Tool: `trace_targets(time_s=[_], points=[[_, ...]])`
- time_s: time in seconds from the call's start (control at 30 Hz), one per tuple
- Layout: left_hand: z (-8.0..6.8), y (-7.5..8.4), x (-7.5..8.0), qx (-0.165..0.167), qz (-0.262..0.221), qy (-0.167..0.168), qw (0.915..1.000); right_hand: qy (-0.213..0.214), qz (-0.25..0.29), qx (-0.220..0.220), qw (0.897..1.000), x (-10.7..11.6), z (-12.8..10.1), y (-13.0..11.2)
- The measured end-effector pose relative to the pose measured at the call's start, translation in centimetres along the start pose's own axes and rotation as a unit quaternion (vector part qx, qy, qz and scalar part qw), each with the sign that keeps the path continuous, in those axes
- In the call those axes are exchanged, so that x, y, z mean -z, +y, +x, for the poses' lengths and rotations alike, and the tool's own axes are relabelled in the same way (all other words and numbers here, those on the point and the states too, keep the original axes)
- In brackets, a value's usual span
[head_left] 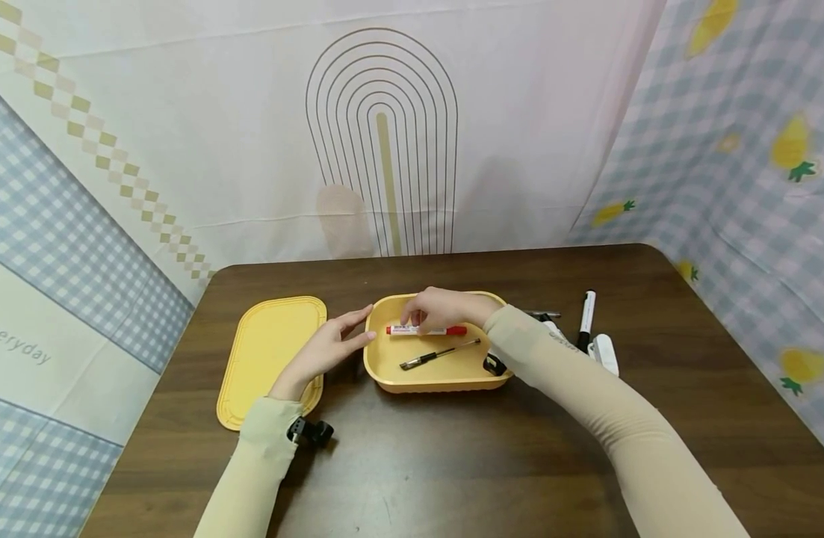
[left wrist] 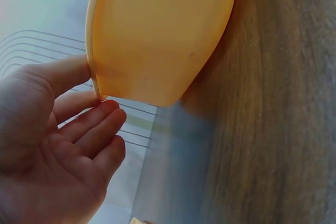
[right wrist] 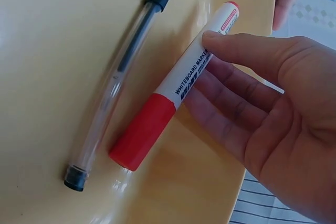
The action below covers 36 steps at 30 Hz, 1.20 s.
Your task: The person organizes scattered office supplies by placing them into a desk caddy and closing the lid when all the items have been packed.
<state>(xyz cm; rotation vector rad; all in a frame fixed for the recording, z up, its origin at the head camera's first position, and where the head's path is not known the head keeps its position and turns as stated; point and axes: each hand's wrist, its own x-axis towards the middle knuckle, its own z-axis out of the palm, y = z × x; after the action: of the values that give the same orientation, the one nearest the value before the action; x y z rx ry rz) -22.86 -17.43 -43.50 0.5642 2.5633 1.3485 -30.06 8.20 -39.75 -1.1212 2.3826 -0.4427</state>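
From the head view, the yellow tray [head_left: 438, 373] sits mid-tabletop [head_left: 452, 463], the right hand [head_left: 438, 308] pinching a red whiteboard marker [head_left: 426, 329] inside it beside a black pen [head_left: 440, 353], the yellow lid [head_left: 267, 359] near the left edge. At the left wrist, the left hand [left wrist: 52, 145] rests straight, loosely together fingers [left wrist: 97, 124] against the tray's rim. At the right wrist, thumb and fingers [right wrist: 247, 51] pinch the marker's white barrel.

Two markers [head_left: 426, 329], one pen [head_left: 440, 353], one tray [head_left: 435, 379], one lid [head_left: 267, 359]
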Motion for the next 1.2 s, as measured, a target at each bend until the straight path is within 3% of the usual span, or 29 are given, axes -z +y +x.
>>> trace_targets(time_s=[0.63,1.2], points=[[0.0,0.1,-0.2,0.001,-0.031,-0.003,0.9995,0.003,-0.004,0.013,1.000,0.3,-0.6,0.3],[-0.1,0.3,-0.2,0.008,-0.037,-0.001,0.9993,0.056,-0.008,0.023,0.998,4.2,-3.4,0.3]])
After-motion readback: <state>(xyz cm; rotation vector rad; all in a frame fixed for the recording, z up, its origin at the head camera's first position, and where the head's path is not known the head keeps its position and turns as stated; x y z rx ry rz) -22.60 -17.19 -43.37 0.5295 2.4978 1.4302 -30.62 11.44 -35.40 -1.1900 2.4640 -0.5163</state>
